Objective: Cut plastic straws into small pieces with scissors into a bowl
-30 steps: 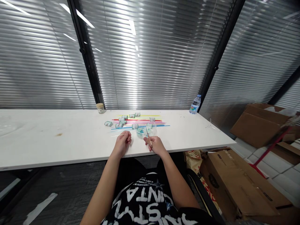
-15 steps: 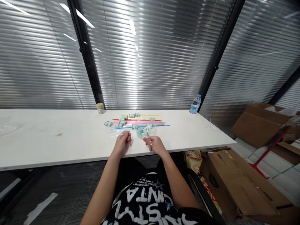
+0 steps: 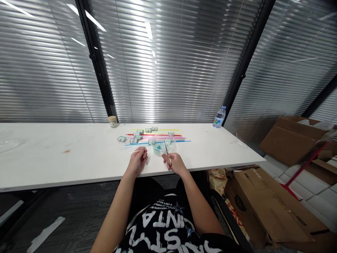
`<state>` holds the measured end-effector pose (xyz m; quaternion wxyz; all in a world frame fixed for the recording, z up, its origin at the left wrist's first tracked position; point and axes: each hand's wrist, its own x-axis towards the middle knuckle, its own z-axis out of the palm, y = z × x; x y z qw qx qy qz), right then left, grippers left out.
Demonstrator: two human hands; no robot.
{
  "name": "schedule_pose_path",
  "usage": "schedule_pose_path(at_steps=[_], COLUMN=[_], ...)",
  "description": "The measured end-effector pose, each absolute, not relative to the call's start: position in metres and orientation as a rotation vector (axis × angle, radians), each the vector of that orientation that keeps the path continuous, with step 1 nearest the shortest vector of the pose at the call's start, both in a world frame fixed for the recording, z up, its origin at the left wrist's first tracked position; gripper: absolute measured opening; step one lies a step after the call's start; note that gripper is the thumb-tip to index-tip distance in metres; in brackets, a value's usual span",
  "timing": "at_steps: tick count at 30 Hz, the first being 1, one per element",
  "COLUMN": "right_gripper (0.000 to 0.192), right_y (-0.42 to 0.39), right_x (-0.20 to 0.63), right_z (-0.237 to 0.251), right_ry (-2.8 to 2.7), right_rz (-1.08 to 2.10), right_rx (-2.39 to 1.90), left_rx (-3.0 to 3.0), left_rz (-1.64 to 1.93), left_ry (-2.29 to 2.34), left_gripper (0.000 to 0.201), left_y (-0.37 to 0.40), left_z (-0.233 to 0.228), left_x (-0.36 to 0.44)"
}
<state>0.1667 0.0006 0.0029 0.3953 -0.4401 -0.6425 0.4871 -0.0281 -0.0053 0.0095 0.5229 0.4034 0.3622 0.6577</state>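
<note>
On the table [image 3: 52, 158], straws [image 3: 158, 135] lie behind a bowl [image 3: 162, 146]; a jar [image 3: 112, 121] stands left, a bottle [image 3: 219, 117] right.

Slim scissors [image 3: 167, 154], upright over clear bowl [image 3: 161, 144]

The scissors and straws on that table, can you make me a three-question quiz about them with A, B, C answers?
1. Where does the water bottle stand?
A. at the table's far right edge
B. next to the left hand
C. on the floor

2. What colour is the table?
A. black
B. white
C. green

3. What is the right hand doing?
A. lying flat with nothing in it
B. gripping the bottle
C. holding scissors

Answers:
1 A, the bottle stands near the blinds, past the coloured straws, on the right.
2 B, the whole tabletop is white.
3 C, the scissors stick out of its fingers, pointing at the clear bowl. The left hand pinches a thin pale straw.
</note>
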Motion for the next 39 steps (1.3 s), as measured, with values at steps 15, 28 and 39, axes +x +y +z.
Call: schedule_pose_path(at_steps=[15,28,39], right_gripper=[0.051,0.019,0.015], right_y=[0.002,0.193,0.274], right_x=[0.170,0.172,0.141], right_z=[-0.002,0.060,0.037], right_ry=[-1.544,-1.774,-2.014], right_rz=[1.230,0.609,0.356], right_rx=[-0.999,-1.479,-1.803], left_rx=[0.965,0.876,0.736], left_rz=[1.599,1.667,1.721], left_ry=[0.868,0.872,0.812], left_gripper=[0.037,0.036,0.037], left_y=[-0.005,-0.006,-0.012], left_z=[0.010,0.009,0.008], left_x=[-0.027,-0.026,-0.034])
